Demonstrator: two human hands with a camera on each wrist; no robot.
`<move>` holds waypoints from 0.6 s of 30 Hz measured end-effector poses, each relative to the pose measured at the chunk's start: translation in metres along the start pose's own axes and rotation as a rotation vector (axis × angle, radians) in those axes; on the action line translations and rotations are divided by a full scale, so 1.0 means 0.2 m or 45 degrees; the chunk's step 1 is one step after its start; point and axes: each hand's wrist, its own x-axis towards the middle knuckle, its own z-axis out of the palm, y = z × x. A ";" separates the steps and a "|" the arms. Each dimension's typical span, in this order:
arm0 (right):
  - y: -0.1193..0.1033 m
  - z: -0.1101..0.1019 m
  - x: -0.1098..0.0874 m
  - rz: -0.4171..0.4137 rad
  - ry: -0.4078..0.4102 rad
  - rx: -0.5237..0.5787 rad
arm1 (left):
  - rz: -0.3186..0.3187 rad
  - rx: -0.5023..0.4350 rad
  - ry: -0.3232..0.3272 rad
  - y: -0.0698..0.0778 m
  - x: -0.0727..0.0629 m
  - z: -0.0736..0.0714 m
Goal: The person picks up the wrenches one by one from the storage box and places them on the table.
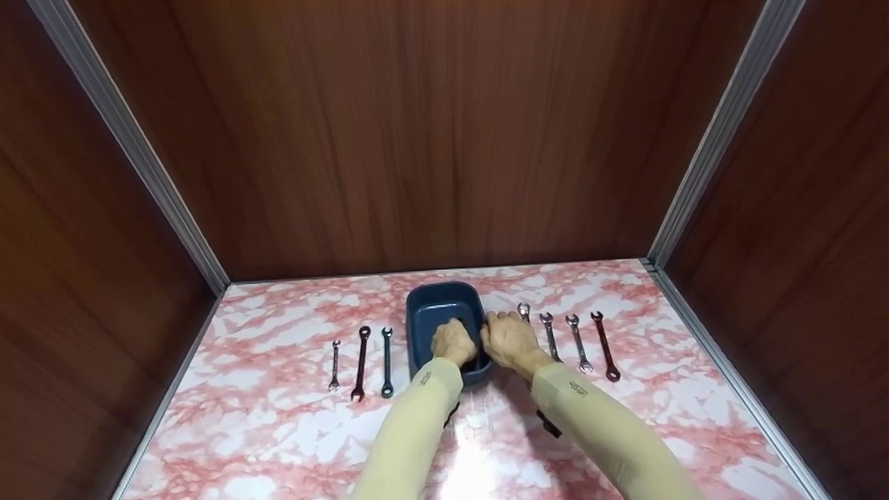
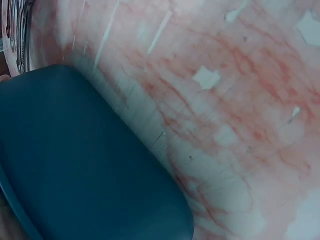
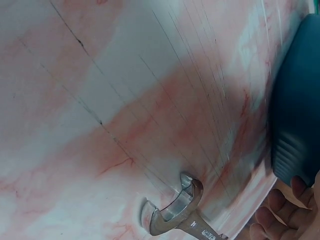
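Observation:
A dark blue rectangular bin (image 1: 414,333) stands on the marbled tabletop. My left hand (image 1: 453,343) reaches down inside it, knuckles up and fingers bent; what lies under the fingers is hidden. Along the bin's right side is my right hand (image 1: 512,340), close against the rim, its relaxed fingers (image 3: 277,206) near the outer wall with nothing seen between them. Partly behind that hand lies a combination wrench (image 1: 524,310). The left wrist view shows mostly the bin's outer wall (image 2: 85,160). In the right wrist view a wrench's open jaw end (image 3: 175,210) lies near the fingers.
Left of the bin lie a small silver wrench (image 1: 335,364), a dark wrench (image 1: 361,362) and a greenish wrench (image 1: 387,361). To the right are two silver wrenches, one nearer (image 1: 551,333) and one farther (image 1: 577,342), then a reddish wrench (image 1: 605,346). Wood-look panels (image 1: 444,139) enclose the table.

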 end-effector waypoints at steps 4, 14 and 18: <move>0.00 0.01 0.00 0.007 -0.020 -0.017 | -0.028 0.008 -0.069 0.04 -0.10 -0.12; 0.01 0.01 0.01 0.018 -0.035 -0.053 | -0.009 -0.051 -0.193 -0.07 0.04 -0.09; 0.01 0.01 0.02 0.011 -0.041 -0.095 | -0.047 -0.228 -0.263 -0.07 0.06 -0.12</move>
